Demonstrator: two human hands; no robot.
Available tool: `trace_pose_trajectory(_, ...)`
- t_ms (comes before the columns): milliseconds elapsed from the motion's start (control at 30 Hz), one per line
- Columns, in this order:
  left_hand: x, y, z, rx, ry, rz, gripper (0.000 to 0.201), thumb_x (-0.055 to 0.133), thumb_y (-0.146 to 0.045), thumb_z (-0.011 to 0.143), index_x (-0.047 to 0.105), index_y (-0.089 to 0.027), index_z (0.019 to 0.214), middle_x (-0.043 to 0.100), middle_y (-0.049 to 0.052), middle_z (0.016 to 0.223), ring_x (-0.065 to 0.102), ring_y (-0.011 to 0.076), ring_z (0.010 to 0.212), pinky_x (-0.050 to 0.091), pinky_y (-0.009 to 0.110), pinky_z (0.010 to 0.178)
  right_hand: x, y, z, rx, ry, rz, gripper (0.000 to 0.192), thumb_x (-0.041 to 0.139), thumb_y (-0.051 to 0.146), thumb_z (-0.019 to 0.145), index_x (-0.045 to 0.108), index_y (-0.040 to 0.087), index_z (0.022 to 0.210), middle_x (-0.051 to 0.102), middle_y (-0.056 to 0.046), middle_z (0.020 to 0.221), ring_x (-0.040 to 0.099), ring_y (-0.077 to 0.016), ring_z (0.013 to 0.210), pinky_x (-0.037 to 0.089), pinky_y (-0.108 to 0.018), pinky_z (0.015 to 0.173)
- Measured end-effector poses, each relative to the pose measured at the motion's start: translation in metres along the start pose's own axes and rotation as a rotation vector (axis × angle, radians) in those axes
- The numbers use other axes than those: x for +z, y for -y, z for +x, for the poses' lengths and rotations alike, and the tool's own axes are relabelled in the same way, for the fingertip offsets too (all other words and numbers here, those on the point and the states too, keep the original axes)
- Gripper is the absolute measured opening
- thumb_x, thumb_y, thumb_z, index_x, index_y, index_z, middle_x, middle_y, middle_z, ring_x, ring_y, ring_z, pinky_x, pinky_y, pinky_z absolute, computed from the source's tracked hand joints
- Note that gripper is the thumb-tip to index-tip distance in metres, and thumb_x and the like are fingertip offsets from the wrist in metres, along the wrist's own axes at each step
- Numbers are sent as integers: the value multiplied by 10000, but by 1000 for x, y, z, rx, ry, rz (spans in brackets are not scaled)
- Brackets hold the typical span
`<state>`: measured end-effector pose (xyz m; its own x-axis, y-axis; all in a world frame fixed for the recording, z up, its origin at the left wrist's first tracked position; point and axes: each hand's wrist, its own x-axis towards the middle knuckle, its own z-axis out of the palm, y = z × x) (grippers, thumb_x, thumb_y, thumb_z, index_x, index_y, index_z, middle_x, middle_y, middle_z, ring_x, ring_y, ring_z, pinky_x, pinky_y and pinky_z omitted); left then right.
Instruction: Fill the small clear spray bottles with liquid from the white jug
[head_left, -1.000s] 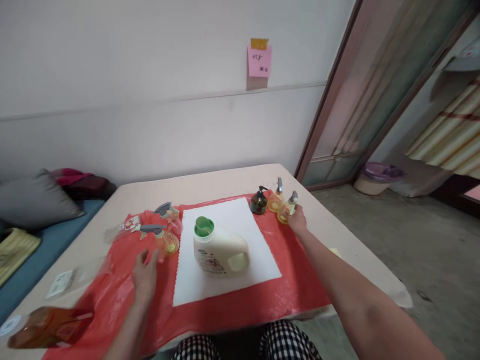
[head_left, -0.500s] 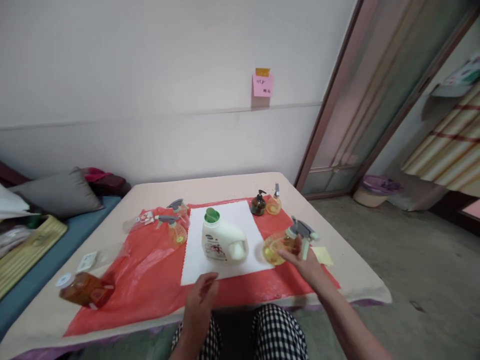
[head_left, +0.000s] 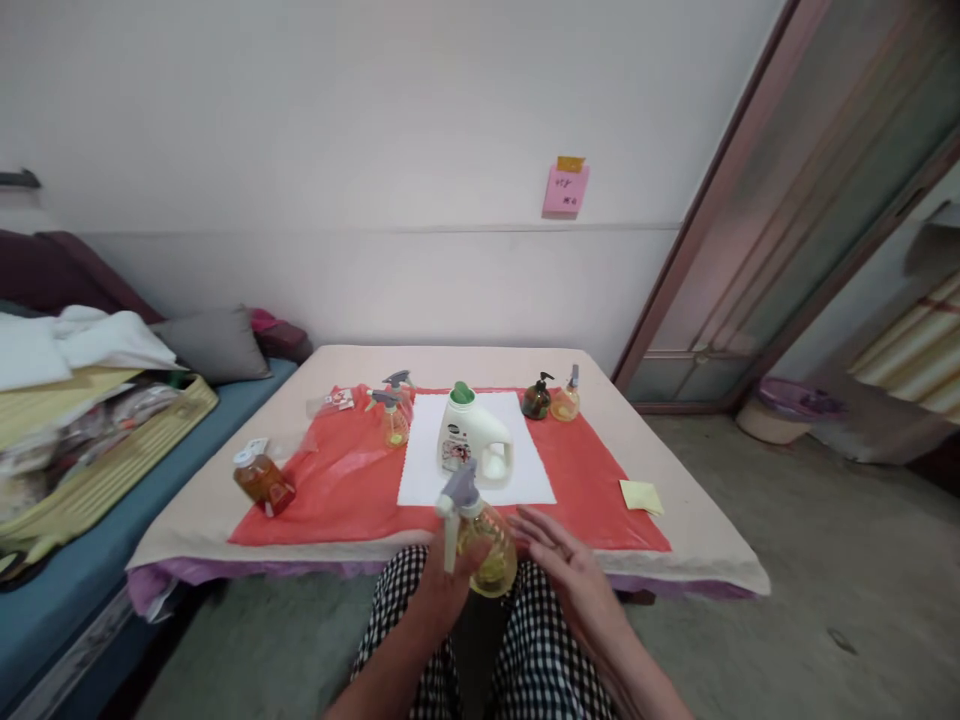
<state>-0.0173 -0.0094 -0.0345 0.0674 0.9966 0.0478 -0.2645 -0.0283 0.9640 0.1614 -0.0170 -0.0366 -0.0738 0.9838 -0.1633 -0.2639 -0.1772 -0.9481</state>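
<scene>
While a yellow basket (head_left: 112,455) sits far left of the table (head_left: 697,510) on the blue bed, an amber bottle (head_left: 262,483) stands at the table's left edge, just off the red sheet (head_left: 337,485). Two small sprayers (head_left: 394,415) stand on the sheet left of the white mat (head_left: 427,470). Jug (head_left: 472,442) with green cap on the mat, mid-table. Spray bottle (head_left: 480,535) is off the table, over the lap in front of its near edge, upright, gray nozzle pointing left. Left hand (head_left: 446,585) wrapped around its lower body, holding it. Right hand (head_left: 562,570) open, fingers spread, just beside the bottle, contact unclear. Dark pump bottle (head_left: 537,398) and another sprayer (head_left: 567,400) at the table's back right. Yellow note (head_left: 641,496) on its right side.
</scene>
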Motion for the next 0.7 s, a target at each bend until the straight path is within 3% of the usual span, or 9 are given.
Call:
trace_pose_trajectory(67, -4, -10, -5, -13, 44, -64, 435, 751, -501, 844, 687, -210, 1160, 715, 92, 1163, 641, 279, 1112, 480, 388, 1013, 1, -9, -3, 95, -41, 173, 575, 792, 602, 762, 708, 225, 1188, 730, -116, 1277, 693, -260, 1125, 508, -440, 1023)
trace_pose_trajectory(133, -5, -19, -8, 10, 131, -107, 482, 716, -564, 860, 672, -191, 1162, 720, 98, 1100, 662, 266, 1033, 509, 380, 953, 9, -22, -8, 254, 90, 329, 612, 733, 689, 781, 705, 220, 1174, 753, -114, 1210, 729, -231, 980, 559, -377, 852)
trace_pose_trajectory(233, -3, -25, -11, 20, 210, -104, 533, 686, -624, 859, 666, -159, 1119, 721, 106, 1016, 669, 245, 922, 534, 361, 853, 24, -38, -19, 464, 309, 533, 734, 671, 814, 735, 703, 210, 1152, 786, -105, 1051, 727, -188, 739, 523, -278, 624)
trace_pose_trajectory(400, -3, -35, -11, 17, 28, -21, 497, 714, -524, 845, 657, -182, 1201, 712, 137, 1222, 654, 268, 1115, 499, 372, 981, 36, -45, -30, 469, 278, 591, 678, 717, 772, 730, 718, 194, 1086, 779, -46, 862, 670, -129, 575, 469, -213, 532)
trace_pose_trajectory(567, -1, -49, -4, -41, -95, -51, 395, 596, -562, 882, 665, -191, 997, 765, 124, 1027, 711, 268, 983, 547, 405, 909, 37, -44, -33, 478, 256, 533, 711, 720, 774, 723, 712, 177, 1109, 773, -55, 872, 662, -123, 571, 454, -205, 510)
trace_pose_trajectory(700, 0, -54, 0, -40, -139, -125, 315, 680, -501, 792, 672, -201, 888, 772, 108, 928, 726, 261, 910, 564, 409, 902, 40, -42, -34, 513, 233, 478, 746, 726, 800, 683, 703, 172, 1085, 752, -49, 841, 639, -122, 549, 433, -209, 496)
